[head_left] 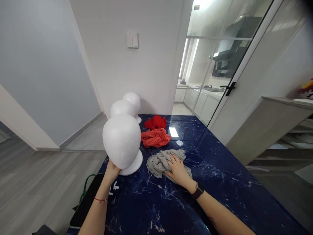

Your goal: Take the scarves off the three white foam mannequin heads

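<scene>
The nearest white foam mannequin head (pixel 121 138) stands on its round base at the left edge of the table. My left hand (pixel 112 170) is at its neck, closed there, with most of the fingers hidden behind the foam. To the right lies a crumpled grey cloth (pixel 156 164), like a scarf. My right hand (pixel 178 170) rests on top of it, fingers apart and touching the fabric. Beyond it are a coral-red cloth (pixel 156 137) and a bright red cloth (pixel 156 122), both bunched up.
Two more foam heads, a middle one (pixel 119 107) and a far one (pixel 132 99), stand in a row behind. The dark blue marbled table (pixel 210 182) meets the wall. Small white pieces (pixel 115 186) and a black flat item (pixel 89 195) lie near my left forearm. A glass door (pixel 207 65) is at right.
</scene>
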{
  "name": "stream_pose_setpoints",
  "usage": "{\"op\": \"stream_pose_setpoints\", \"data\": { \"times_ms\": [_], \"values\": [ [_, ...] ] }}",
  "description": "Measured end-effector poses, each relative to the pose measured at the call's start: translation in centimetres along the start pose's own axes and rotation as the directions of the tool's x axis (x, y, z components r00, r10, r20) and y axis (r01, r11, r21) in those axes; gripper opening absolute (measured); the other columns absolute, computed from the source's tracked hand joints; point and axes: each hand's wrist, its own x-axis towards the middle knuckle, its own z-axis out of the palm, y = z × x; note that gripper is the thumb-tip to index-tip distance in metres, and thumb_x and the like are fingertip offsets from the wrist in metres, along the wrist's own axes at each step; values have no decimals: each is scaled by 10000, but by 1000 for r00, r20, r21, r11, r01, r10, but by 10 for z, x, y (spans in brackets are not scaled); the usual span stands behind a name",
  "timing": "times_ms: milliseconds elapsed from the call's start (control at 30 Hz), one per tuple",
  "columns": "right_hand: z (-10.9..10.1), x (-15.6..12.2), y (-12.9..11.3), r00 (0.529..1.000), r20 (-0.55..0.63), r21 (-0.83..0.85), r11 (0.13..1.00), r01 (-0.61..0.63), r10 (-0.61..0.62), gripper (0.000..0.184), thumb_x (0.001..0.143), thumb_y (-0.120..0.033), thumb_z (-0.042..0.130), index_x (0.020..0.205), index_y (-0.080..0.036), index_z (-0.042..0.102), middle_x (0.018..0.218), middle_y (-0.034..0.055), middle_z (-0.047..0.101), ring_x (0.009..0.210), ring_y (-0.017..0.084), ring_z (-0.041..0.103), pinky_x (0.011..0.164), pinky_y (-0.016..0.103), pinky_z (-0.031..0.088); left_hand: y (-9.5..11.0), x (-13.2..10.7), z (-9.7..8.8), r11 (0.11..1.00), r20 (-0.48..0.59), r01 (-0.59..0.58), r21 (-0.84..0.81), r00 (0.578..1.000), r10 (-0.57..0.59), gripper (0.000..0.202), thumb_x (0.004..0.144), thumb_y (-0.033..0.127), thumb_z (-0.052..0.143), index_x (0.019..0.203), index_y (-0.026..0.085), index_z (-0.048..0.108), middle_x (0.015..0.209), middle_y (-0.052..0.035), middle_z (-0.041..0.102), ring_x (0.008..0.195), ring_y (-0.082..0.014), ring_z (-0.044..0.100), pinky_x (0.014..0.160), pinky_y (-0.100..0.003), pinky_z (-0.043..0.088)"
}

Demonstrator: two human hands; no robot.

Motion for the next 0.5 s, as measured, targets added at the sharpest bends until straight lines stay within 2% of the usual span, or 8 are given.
{"op": "stream_pose_setpoints", "data": {
  "times_ms": [67, 133, 267, 400, 500],
  "values": [
    [0, -1, 1, 1000, 12, 9, 1000, 6, -7, 480, 814, -425, 558, 1252, -232, 516, 1419, 93, 382, 1280, 331, 311, 975, 519, 339, -4, 1, -4, 1000, 83, 16, -25, 996, -14, 672, 521, 438, 751, 1092, 131, 574, 1182, -150, 604, 1182, -343, 488, 1036, -514, 324],
    [0, -1, 3, 1000, 21, 19, 1000, 8, -9, 501, 813, -424, 560, 1268, -225, 503, 1419, 95, 382, 1285, 330, 306, 984, 520, 331, -6, 1, -7, 998, 113, 30, -53, 993, -24, 622, 534, 431, 746, 1057, 131, 591, 1170, -150, 613, 1169, -340, 501, 1028, -509, 341],
    [1, -1, 4, 1000, 20, 36, 999, 8, -9, 525, 807, -425, 569, 1285, -223, 490, 1407, 107, 395, 1284, 330, 310, 987, 517, 328, -8, 4, -11, 997, 90, 48, -61, 995, -42, 628, 501, 418, 765, 1038, 136, 604, 1166, -148, 623, 1160, -348, 509, 1018, -515, 352],
    [1, -1, 5, 1000, 0, 39, 999, 22, -22, 513, 810, -430, 562, 1286, -252, 488, 1409, 90, 393, 1282, 324, 312, 991, 510, 328, -8, 5, -11, 997, 13, 59, -48, 998, -58, 660, 472, 398, 777, 1053, 140, 601, 1170, -145, 623, 1168, -354, 506, 1015, -513, 360],
    [0, -1, 5, 999, -3, 34, 999, 32, -32, 514, 811, -431, 564, 1281, -238, 492, 1404, 95, 397, 1280, 323, 313, 992, 502, 329, -8, 4, -9, 995, 8, 82, -62, 997, -82, 683, 480, 394, 777, 1086, 146, 585, 1185, -145, 616, 1164, -345, 513, 1014, -502, 365]
  ]
}}
